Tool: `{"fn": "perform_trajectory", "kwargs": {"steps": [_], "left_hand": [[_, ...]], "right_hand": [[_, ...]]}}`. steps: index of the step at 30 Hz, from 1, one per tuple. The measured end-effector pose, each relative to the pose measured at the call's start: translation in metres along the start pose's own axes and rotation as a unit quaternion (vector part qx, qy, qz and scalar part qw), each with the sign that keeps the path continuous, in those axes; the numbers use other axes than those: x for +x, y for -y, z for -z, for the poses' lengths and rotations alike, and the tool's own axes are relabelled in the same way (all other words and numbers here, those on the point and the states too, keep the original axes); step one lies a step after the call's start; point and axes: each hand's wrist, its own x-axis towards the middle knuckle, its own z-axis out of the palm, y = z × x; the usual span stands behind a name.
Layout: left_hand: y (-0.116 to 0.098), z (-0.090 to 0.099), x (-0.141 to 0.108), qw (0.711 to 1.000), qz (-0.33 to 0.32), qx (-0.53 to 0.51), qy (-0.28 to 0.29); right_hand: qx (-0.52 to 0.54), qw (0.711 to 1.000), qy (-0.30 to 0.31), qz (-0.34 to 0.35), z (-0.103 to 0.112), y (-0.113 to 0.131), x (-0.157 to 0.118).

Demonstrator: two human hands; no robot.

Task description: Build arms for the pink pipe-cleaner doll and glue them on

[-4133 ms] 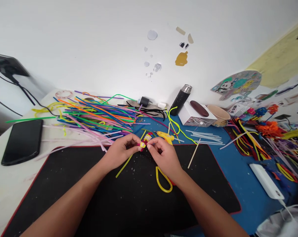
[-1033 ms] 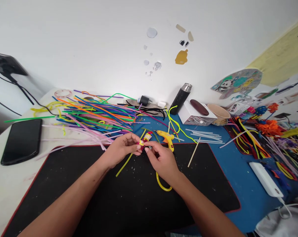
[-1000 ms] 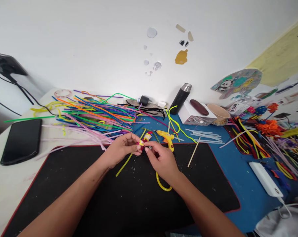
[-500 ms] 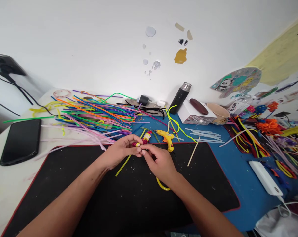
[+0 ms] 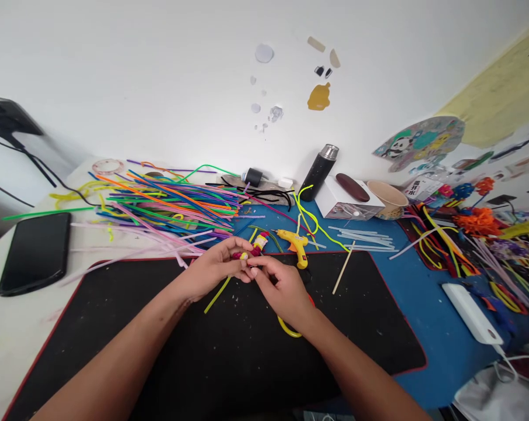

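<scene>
My left hand (image 5: 218, 263) is closed around part of a small dark-red and yellow pipe-cleaner figure (image 5: 260, 240) above the black mat (image 5: 194, 356). A piece of the figure with a yellow end shows between its fingers. My right hand (image 5: 284, 289) meets it from the right, thumb and index finger pinched at the same piece; what lies between those fingertips is hidden. A yellow-green pipe cleaner (image 5: 217, 295) slants out below my left hand. Beneath my right wrist, a curved yellow and red handle (image 5: 288, 328) of some tool shows in part.
A yellow glue gun (image 5: 297, 245) lies just beyond my right hand, with a wooden stick (image 5: 343, 268) and clear glue sticks (image 5: 365, 238) farther right. A heap of pipe cleaners (image 5: 172, 202) spreads at the back left. A black flask (image 5: 320, 172) leans near a white box (image 5: 347, 199).
Both hands stay almost in place, with only slight finger movement at the figure. The whole view has shifted a little, and more of the red on the handle under my right wrist shows.
</scene>
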Motion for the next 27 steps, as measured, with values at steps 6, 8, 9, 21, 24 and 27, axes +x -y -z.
{"fn": "perform_trajectory", "kwargs": {"steps": [6,8,9,21,24,27], "left_hand": [[-0.0042,-0.0006,-0.0015,1.000,0.018,0.001,-0.006],[-0.0046,-0.0007,-0.0013,1.000,0.020,0.002,-0.006],[-0.0045,-0.0007,-0.0011,1.000,0.019,0.002,-0.007],[-0.0043,-0.0015,-0.0009,1.000,0.021,-0.005,-0.022],[-0.0050,-0.0013,-0.0014,0.999,0.024,-0.012,-0.021],[-0.0064,-0.0021,-0.0022,0.999,0.021,-0.024,-0.024]], "right_hand": [[0.025,0.999,-0.022,-0.010,-0.0013,-0.0002,-0.0003],[0.031,0.999,-0.026,-0.011,-0.0018,-0.0010,-0.0007],[0.033,0.999,-0.025,-0.011,-0.0021,-0.0014,-0.0008],[0.045,0.998,-0.044,-0.001,-0.0011,0.0011,-0.0031],[0.045,0.998,-0.045,0.001,-0.0015,0.0011,-0.0037],[0.043,0.998,-0.035,0.002,-0.0026,-0.0007,-0.0038]]}}
